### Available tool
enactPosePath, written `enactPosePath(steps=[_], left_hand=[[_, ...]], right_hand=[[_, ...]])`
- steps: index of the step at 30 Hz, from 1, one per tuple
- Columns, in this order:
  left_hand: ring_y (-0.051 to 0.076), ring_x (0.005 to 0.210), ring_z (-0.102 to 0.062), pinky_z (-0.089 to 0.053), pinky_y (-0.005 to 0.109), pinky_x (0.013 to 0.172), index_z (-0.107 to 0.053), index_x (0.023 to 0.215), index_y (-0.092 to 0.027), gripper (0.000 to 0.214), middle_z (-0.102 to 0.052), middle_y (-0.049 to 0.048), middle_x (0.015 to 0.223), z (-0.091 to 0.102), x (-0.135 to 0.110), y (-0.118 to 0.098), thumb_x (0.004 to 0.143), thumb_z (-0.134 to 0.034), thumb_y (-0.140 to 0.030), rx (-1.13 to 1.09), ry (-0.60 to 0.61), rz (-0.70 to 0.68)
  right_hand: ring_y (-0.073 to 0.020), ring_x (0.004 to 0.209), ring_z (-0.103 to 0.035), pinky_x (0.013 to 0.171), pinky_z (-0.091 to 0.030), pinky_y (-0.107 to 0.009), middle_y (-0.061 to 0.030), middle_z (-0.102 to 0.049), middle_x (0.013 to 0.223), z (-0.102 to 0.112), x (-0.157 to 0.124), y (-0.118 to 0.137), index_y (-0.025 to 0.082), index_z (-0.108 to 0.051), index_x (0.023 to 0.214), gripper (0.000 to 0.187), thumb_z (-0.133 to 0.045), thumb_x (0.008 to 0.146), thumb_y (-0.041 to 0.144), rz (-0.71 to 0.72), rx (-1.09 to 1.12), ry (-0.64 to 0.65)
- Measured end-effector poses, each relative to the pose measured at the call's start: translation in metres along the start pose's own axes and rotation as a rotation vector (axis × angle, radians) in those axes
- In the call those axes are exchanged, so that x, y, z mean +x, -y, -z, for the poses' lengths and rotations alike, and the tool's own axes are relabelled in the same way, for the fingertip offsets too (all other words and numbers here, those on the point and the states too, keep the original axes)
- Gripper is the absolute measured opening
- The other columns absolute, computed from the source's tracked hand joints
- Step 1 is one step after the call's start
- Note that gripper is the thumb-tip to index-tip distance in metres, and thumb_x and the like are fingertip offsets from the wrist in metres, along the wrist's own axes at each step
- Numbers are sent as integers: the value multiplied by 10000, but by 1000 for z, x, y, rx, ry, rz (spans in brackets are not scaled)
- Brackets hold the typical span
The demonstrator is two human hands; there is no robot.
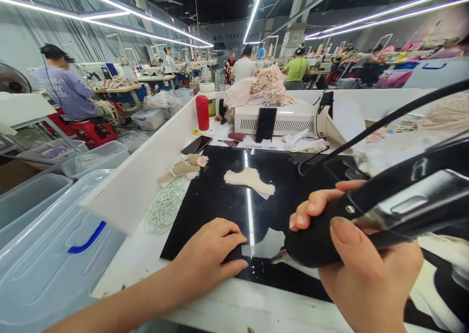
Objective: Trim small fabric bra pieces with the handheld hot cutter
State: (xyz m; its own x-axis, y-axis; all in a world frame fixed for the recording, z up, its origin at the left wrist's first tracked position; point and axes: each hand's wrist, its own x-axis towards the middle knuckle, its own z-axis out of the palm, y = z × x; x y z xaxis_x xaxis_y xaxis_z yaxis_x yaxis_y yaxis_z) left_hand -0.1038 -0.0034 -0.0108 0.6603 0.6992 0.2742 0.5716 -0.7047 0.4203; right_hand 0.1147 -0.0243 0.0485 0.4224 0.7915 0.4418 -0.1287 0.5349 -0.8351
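My right hand (370,269) is wrapped around a black corded tool (315,240) with a pointed metal tip and a silver strip along its body. The tip points down at a thin whitish piece (269,244) on a glossy black board (205,201). My left hand (216,250) rests on the board at the piece's left edge, thumb and forefinger apart; the dark area between them cannot be told from the board. Farther back on the board lies a cream fabric piece (249,179).
Pale green cord (166,206) and beige scraps (183,169) lie left of the board. Behind it are a phone (197,144), an upright phone (266,124), a red bottle (202,113) and a white machine (293,120) topped with fabric. The tool's black cable (384,115) arches at right.
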Motion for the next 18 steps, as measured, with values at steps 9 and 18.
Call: enactPosePath(steps=[9, 18], left_hand=[[208, 1076, -659, -528, 366, 985, -709, 1014, -204, 130, -713, 18, 1172, -17, 5, -21, 936, -797, -150, -128, -70, 20], [173, 1113, -659, -513, 317, 1027, -660, 1188, -240, 256, -730, 2, 1177, -4, 5, -31, 1016, -544, -91, -382, -86, 173]], right_hand=[[-178, 645, -659, 615, -583, -343, 27, -684, 831, -6, -4, 1, 263, -625, 1165, 408, -896, 882, 377, 26, 62, 27], [-177, 651, -669, 587, -591, -330, 20, -677, 845, -11, -7, -3, 260, -633, 1166, 386, -889, 897, 364, 22, 105, 56]])
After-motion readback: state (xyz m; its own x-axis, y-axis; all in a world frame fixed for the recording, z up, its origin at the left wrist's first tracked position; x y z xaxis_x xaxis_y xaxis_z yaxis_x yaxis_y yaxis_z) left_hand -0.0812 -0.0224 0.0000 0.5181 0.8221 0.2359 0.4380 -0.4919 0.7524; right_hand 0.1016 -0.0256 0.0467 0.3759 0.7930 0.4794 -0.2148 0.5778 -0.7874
